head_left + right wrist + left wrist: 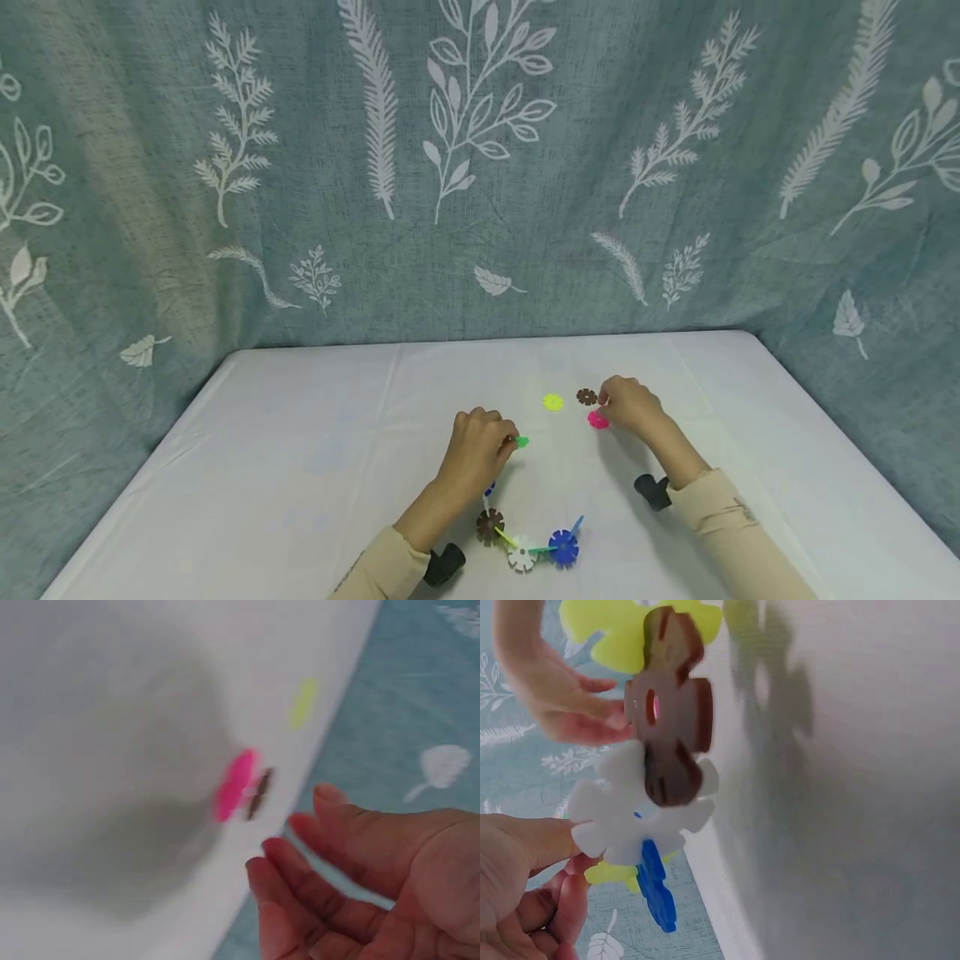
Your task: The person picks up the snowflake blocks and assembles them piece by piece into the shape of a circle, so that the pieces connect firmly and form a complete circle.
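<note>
My left hand (pixel 476 450) pinches a green flower-shaped plastic disc (pixel 522 442) at one end of a linked chain. Along that chain I see a brown disc (pixel 491 527), a white disc (pixel 522 553), a blue disc (pixel 563 548) and a light blue disc (pixel 577 525), with thin edge-on discs between. The left wrist view shows a brown disc (pixel 679 705) and a white disc (pixel 630 802) close up. Over the far right of the table, my right hand (pixel 633 406) reaches beside a loose pink disc (pixel 597 420). Its thumb and fingers are apart, holding nothing in the right wrist view.
A loose brown disc (pixel 587 397) and a yellow disc (pixel 552 402) lie near the pink one on the white-covered table (pixel 300 467). Behind the table's far edge hangs a green leaf-patterned curtain (pixel 480 275). Dark wrist cameras (pixel 444 565) jut from both sleeves.
</note>
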Tool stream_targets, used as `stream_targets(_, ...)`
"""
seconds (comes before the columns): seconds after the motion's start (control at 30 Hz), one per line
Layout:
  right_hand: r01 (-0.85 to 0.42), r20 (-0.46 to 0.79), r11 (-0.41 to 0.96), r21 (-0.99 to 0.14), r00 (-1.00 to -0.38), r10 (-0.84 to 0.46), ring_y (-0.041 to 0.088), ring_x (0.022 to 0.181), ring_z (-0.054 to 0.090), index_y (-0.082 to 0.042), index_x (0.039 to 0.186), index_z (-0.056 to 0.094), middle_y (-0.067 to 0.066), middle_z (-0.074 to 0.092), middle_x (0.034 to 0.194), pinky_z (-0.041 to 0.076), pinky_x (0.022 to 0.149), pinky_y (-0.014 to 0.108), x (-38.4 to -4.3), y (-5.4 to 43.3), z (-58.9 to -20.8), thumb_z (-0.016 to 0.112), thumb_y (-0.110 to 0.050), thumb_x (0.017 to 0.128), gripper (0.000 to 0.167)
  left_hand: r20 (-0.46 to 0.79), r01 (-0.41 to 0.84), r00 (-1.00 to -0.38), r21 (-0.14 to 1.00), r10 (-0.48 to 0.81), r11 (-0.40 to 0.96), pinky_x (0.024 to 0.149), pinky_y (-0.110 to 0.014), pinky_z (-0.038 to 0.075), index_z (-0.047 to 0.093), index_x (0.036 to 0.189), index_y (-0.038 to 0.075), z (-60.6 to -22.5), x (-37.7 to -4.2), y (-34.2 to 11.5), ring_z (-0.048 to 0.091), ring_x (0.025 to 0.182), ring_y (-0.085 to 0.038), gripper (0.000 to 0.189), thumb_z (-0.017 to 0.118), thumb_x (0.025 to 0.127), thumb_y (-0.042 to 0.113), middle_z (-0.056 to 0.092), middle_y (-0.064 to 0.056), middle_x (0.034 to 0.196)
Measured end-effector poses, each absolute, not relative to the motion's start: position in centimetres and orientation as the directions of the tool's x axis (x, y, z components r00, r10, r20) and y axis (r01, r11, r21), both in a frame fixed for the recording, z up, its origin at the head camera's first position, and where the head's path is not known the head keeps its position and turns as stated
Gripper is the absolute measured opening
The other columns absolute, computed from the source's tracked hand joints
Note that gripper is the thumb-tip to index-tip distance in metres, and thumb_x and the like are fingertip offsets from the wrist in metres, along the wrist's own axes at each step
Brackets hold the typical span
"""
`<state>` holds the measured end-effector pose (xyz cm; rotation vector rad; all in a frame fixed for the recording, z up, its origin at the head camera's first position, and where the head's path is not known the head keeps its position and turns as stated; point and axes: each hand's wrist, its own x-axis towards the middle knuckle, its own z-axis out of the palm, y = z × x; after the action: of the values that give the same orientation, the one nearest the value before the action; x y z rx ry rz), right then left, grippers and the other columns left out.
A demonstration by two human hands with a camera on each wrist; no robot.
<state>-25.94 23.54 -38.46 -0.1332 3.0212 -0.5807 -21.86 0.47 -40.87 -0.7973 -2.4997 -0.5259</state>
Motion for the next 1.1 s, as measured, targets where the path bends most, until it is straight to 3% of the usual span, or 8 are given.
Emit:
stream_targets(0.17,0.028,-0.140,0.939,-0.342,-0.990,-0.022,0.026,0.072,0.056,0.005,0.085,0.059,0.015,0.060,0.081,0.046,0.064,0.040,-26.6,23.9,-39.8,0.071,-0.020,0.078,0.028,0.524,0.609,-0.733,0.221,0.434,0.762,0.059,-0.021,0.027,0.071,0.069,0.014,-40.9,-21.8,0.5,0.048,0.058,-0.009,0.006,0.077,0.070,0.014,0.062,0.005,0.062)
stream_targets(0.47,0.009,-0.101,0.928,-0.371,-0.994,-0.030,0.022,0.068,0.054,0.003,0.084,0.058,0.012,0.060,0.077,0.045,0.062,0.035,-26.8,23.4,-40.7,0.076,-0.014,0.072,0.027,0.521,0.607,-0.735,0.218,0.435,0.765,0.059,-0.021,0.029,0.070,0.068,0.014,-40.8,-21.8,0.4,0.048,0.057,-0.009,0.007,0.077,0.070,0.013,0.062,0.004,0.062)
stream_targets(0.67,-0.124,-0.054,0.782,-0.611,-0.979,-0.198,0.011,0.055,0.053,0.001,0.082,0.057,0.006,0.061,0.068,0.040,0.052,0.023,-26.0,21.7,-40.0,0.063,-0.001,0.080,0.007,0.532,0.611,-0.726,0.211,0.435,0.763,0.059,-0.021,0.029,0.071,0.069,0.014,-40.7,-21.8,0.3,0.049,0.057,-0.009,0.006,0.077,0.070,0.014,0.063,0.005,0.061)
stream_targets(0.8,-0.131,-0.088,0.630,-0.765,-0.949,-0.303,0.013,0.054,0.060,0.004,0.086,0.058,0.005,0.063,0.063,0.046,0.051,0.024,-25.0,19.9,-39.2,0.058,-0.001,0.084,0.005,0.537,0.605,-0.728,0.207,0.428,0.769,0.059,-0.022,0.029,0.071,0.067,0.015,-40.6,-21.9,0.2,0.049,0.058,-0.009,0.007,0.077,0.070,0.015,0.062,0.005,0.061)
stream_targets(0.97,-0.112,-0.084,0.530,-0.840,-0.940,-0.331,0.014,0.054,0.062,0.007,0.088,0.058,0.006,0.064,0.063,0.053,0.057,0.034,-24.3,18.8,-38.9,0.059,0.000,0.084,0.008,0.531,0.599,-0.733,0.210,0.425,0.773,0.060,-0.021,0.029,0.071,0.067,0.015,-40.4,-21.9,0.3,0.050,0.058,-0.009,0.007,0.077,0.071,0.015,0.062,0.006,0.061)
stream_targets(1.1,-0.118,-0.066,0.517,-0.848,-0.944,-0.323,0.009,0.054,0.061,0.008,0.089,0.058,0.008,0.065,0.065,0.054,0.058,0.036,-24.0,18.4,-38.9,0.058,0.000,0.085,0.009,0.527,0.590,-0.742,0.221,0.414,0.777,0.060,-0.022,0.030,0.071,0.067,0.015,-40.4,-21.9,0.2,0.051,0.059,-0.009,0.007,0.077,0.070,0.014,0.063,0.006,0.062)
